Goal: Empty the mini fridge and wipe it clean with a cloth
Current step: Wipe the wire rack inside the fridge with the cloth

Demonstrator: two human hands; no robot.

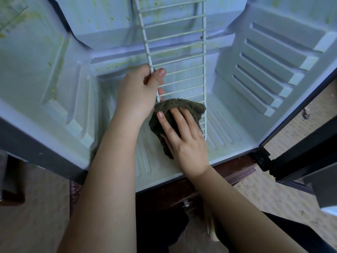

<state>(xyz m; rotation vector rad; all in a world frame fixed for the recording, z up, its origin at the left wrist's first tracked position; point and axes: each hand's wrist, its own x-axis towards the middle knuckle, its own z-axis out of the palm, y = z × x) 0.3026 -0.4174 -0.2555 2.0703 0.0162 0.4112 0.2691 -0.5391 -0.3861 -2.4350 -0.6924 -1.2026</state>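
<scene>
One mini fridge point(36, 70) fills the view, door point(291, 143) swung open on the right. I see no food or containers in the part of the compartment that shows, so I judge the emptying done and the wiping under way. Green residue point(52, 90) speckles the left wall, the far wall and the step at the back, so most of the lining is not yet clean. The ribbed fridge floor point(155, 161) near the front looks clearer.

The wire shelf point(204, 70) is out of its side slots and stands tilted, its near end low over the fridge floor and its far end running up out of view. I judge it is held this way so both faces can be reached.

The left hand point(138, 88) grips the shelf's left rail, thumb and fingers curled round it, steadying it against the wiping pressure.

The right hand point(182, 141) lies flat, fingers spread and straight, pressing the dark cloth point(182, 106) onto the shelf's near end. The thumb is hidden beneath.
</scene>
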